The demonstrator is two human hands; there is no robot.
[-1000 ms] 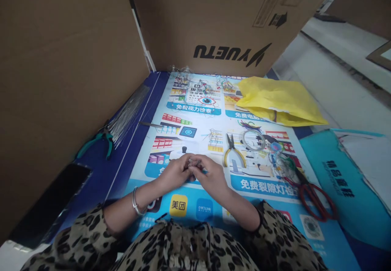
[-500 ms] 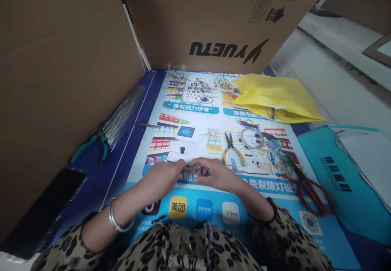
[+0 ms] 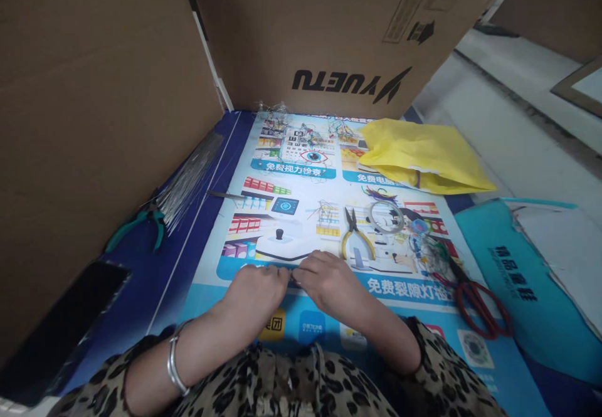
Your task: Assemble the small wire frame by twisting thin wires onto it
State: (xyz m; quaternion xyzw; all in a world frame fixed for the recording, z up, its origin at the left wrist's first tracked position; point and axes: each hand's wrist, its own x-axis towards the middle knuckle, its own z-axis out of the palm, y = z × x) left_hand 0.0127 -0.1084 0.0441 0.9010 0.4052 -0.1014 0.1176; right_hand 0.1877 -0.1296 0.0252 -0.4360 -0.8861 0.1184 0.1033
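My left hand (image 3: 259, 290) and my right hand (image 3: 328, 284) meet low over the printed poster sheet (image 3: 211, 285), fingers curled in and fingertips almost touching. Something small and dark is pinched between them; the fingers cover most of it, and its kind cannot be made out. Just beyond my right hand lie yellow-handled pliers (image 3: 356, 241), jaws pointing away. A ring-shaped coil of wire (image 3: 386, 216) sits right of those pliers. Short loose wire pieces (image 3: 325, 211) lie on the sheet ahead of my hands.
Green-handled pliers (image 3: 136, 226) and a bundle of thin wires (image 3: 190, 182) are on the left, near a black flat object (image 3: 66, 329). Red-handled scissors (image 3: 484, 307), a teal packet (image 3: 512, 273) and a yellow bag (image 3: 427, 153) lie right. Cardboard walls (image 3: 254, 41) stand behind and left.
Both hands have come slightly nearer to my body and turned palms down. The small piece that showed between the fingers is now mostly covered.
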